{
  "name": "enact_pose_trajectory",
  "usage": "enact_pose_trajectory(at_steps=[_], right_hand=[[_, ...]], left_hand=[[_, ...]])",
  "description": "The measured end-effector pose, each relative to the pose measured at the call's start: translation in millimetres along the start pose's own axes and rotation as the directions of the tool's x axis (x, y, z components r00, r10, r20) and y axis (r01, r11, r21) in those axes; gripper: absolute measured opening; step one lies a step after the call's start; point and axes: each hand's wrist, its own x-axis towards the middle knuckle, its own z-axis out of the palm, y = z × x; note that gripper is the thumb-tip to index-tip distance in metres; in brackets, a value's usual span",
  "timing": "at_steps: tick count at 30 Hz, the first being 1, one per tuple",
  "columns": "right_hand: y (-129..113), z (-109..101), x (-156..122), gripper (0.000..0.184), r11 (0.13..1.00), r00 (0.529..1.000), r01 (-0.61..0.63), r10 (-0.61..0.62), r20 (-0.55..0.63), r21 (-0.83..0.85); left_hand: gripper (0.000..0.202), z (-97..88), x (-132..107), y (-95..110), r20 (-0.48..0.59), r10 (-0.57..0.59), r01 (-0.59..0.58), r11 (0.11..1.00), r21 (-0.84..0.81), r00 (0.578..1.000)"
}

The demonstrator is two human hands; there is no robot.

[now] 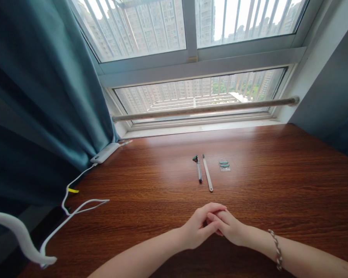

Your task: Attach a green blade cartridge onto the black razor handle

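Observation:
My left hand (201, 227) and my right hand (233, 228) are clasped together just above or on the wooden table's near part. The left fingers wrap over the right hand, whose own fingers are folded in and mostly hidden. No other object shows in either hand. Beyond them lies a razor (199, 172) with a green-edged head. Beside it, to the right, is a light toothbrush (207, 173), bristle end away from me. Farther right lies a small clear pack of razor cartridges (224, 166). A chain bracelet (275, 247) circles my right wrist.
The brown table (150, 170) reaches to a barred window (191, 92) with a rail (208, 110) across it. At left are a white power strip (106, 153), a white cable (84, 202), a thick white curved tube (14, 231) and a blue curtain (66, 85).

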Motion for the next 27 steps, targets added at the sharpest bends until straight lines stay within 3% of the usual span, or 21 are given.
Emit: enact_pose_trajectory(at_steps=[5,7,10,12,14,16,18,19,22,27], right_hand=[[0.5,2.4,1.0,0.049,0.999,0.999,-0.039,0.039,0.022,0.034],[-4.4,0.6,-0.4,0.049,0.999,1.0,0.029,-0.029,0.001,-0.014],[-21.0,-9.4,0.9,0.044,0.965,0.979,0.174,-0.191,-0.073,-0.194],[-35.5,-20.0,8.8,0.029,0.919,0.953,0.179,-0.25,-0.169,-0.351],[-47.8,-30.2,23.6,0.021,0.799,0.917,0.139,-0.327,-0.23,-0.584],[-54.0,-36.3,42.5,0.016,0.569,0.889,0.065,-0.405,-0.211,-0.82],[-52.5,-36.4,60.3,0.018,0.353,0.883,-0.049,-0.421,-0.205,-0.934],[-49.2,-34.5,67.3,0.019,0.283,0.885,-0.103,-0.412,-0.217,-0.954],[-34.4,-25.8,78.0,0.023,0.192,0.889,-0.169,-0.395,-0.234,-0.967],[-16.4,-22.2,76.7,0.025,0.163,0.89,-0.147,-0.408,-0.202,-0.976]], left_hand=[[0.043,4.5,-2.3,-6.0,0.061,-0.132,0.14,0.976,-0.164,0.989],[0.045,4.8,-3.3,-6.9,0.048,-0.102,0.108,0.979,-0.174,0.994],[0.045,-4.1,0.3,-4.9,-0.114,0.024,-0.029,0.999,-0.038,0.993],[0.038,-17.6,10.0,-4.1,-0.292,0.057,-0.027,0.994,0.107,0.955],[0.03,-34.8,25.7,-6.9,-0.433,0.038,0.089,0.959,0.268,0.901],[0.027,-51.0,44.2,-15.4,-0.524,0.109,0.196,0.848,0.493,0.845],[0.023,-62.5,60.1,-28.8,-0.588,0.203,0.314,0.686,0.656,0.783],[0.022,-65.9,65.6,-36.3,-0.606,0.216,0.34,0.665,0.666,0.765],[0.023,-68.2,71.1,-56.5,-0.613,0.233,0.363,0.63,0.686,0.755],[0.022,-63.5,64.4,-71.6,-0.548,0.219,0.336,0.592,0.732,0.807]])
